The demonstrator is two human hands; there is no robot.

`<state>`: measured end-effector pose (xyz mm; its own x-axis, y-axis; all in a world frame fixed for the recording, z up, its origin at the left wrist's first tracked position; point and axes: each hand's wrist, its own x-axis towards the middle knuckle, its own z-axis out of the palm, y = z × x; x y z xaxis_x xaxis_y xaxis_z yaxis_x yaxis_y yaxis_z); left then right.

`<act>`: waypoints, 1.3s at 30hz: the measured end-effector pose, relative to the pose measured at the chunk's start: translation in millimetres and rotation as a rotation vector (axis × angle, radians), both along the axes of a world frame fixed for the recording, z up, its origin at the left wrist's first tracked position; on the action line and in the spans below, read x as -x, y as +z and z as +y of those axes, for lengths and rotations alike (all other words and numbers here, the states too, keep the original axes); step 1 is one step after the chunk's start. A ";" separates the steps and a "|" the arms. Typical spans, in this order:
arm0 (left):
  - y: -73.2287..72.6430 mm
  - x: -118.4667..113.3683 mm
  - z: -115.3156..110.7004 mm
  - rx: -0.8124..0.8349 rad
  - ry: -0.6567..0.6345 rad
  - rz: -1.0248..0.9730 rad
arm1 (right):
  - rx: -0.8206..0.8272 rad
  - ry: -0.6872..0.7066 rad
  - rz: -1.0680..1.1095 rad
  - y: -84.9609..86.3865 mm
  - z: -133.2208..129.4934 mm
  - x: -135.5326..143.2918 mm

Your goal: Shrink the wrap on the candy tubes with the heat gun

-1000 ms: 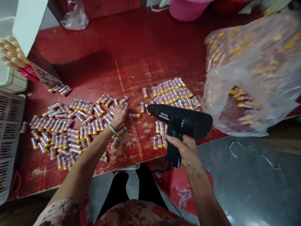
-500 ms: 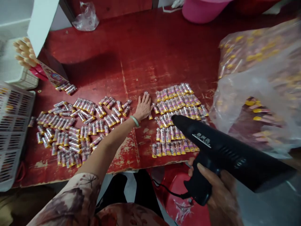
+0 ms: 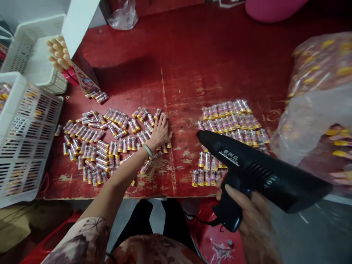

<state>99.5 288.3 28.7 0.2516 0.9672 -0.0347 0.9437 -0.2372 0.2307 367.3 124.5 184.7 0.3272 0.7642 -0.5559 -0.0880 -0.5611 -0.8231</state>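
My right hand (image 3: 247, 207) is wrapped round the handle of a black heat gun (image 3: 255, 168), its narrow nozzle pointing left above the near-left part of the neat rows of small wrapped tubes (image 3: 229, 108). The tubes have clear-and-purple sleeves and yellow ends. Out over the red table (image 3: 176, 73), my left hand (image 3: 160, 132) lies flat, fingers extended, at the right edge of a looser spread of the same tubes (image 3: 84, 132). Some tubes show beside and under its fingers; the palm side is hidden. A pale green bangle (image 3: 147, 150) circles the left wrist.
White plastic baskets (image 3: 30, 146) stand on the left, by an open display box (image 3: 85, 75) with cream-coloured sticks. A large clear bag (image 3: 316, 102) of yellow-ended pieces fills the right. A crumpled plastic bag (image 3: 123, 16) and pink tub (image 3: 272, 9) are at the back. A red stool (image 3: 220, 242) stands below.
My left hand has moved left across the table, from beside the neat rows to the edge of the looser spread. The heat gun stays in my right hand. The view has shifted left.
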 end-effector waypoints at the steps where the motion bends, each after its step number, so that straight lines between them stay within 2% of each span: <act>1: -0.2 4.5 -2.5 0.002 0.013 0.000 | 0.025 0.007 0.030 -0.3 4.3 6.6; 4: -1.2 17.5 -9.8 -0.007 0.056 0.010 | 0.019 0.095 0.091 -4.0 26.3 30.1; 9: 2.4 43.5 -24.6 -0.002 0.056 0.040 | -0.017 0.287 0.159 -11.1 81.2 85.4; 14: 15.1 66.9 -58.3 -0.009 0.002 0.036 | -0.039 0.566 0.172 -13.4 114.7 132.8; 20: 23.6 88.7 -93.4 -0.036 0.023 0.016 | -0.108 0.562 0.074 -27.0 127.8 162.7; 24: 25.0 102.4 -101.1 -0.066 0.027 -0.015 | -0.153 0.652 0.085 -30.9 138.3 175.4; 28: 21.2 114.8 -104.0 -0.101 0.038 -0.066 | -0.160 0.610 -0.008 -29.5 145.9 177.4; 31: 15.4 129.4 -94.8 -0.150 0.071 -0.093 | -0.163 0.628 0.038 -25.8 144.6 172.5; 33: 12.7 144.6 -78.4 -0.186 0.120 -0.094 | -0.167 0.619 0.065 -23.1 143.7 168.4; 36: 13.8 174.5 -39.2 -0.202 0.238 -0.070 | -0.174 0.545 0.016 -20.2 145.8 159.7; 39: 19.4 205.3 8.3 -0.175 0.328 -0.012 | -0.124 0.489 0.001 -16.3 142.3 138.9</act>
